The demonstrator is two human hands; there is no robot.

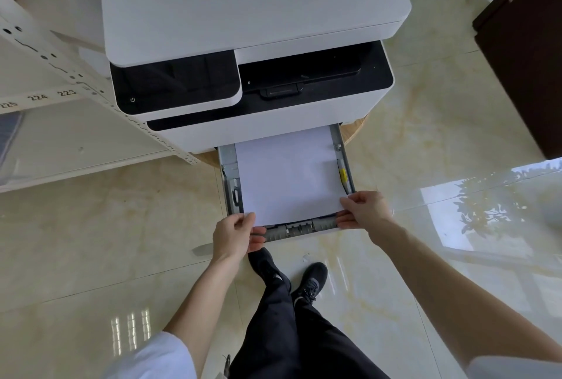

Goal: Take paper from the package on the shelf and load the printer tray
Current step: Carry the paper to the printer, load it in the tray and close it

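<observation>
A white and black printer [252, 44] stands on a round wooden stand. Its grey paper tray [299, 230] is pulled out toward me. A stack of white paper [287, 176] lies in the tray, its near edge slightly raised above the tray's front wall. My left hand [235, 234] pinches the paper's near left corner. My right hand [363, 209] pinches the near right corner. The paper package is out of view.
A white metal shelf [60, 74] with numbered labels stands at the left, close beside the printer. A dark wooden cabinet [526, 53] is at the right. My legs and black shoes [313, 279] stand on glossy floor tiles just before the tray.
</observation>
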